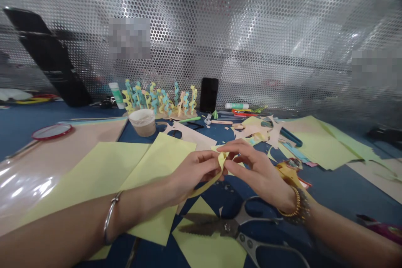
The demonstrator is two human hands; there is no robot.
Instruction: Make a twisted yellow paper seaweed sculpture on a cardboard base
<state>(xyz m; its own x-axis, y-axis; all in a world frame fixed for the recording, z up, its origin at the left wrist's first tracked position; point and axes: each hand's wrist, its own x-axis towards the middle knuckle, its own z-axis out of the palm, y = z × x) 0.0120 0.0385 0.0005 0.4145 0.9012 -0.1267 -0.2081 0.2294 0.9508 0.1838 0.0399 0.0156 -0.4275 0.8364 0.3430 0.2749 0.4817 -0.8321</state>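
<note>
Over the blue table [329, 188], I see the left hand [196, 171] and the right hand [256, 171] both pinching a yellow paper strip [221, 160]. Its top seems already folded, the tail not yet; behind, many twisted paper pieces [153, 102] stand, which I judge to be finished.

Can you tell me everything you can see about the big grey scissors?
The scissors look like metal, with grey handles and darker blades joined by a round pivot. They lie partly open, blades pointing left across a yellow paper, handles spread over the blue table to the right. Two small round marks show on the lower handle, and its loop is cut off by the picture's bottom edge. Neither the left hand nor the right hand holds them.
</note>
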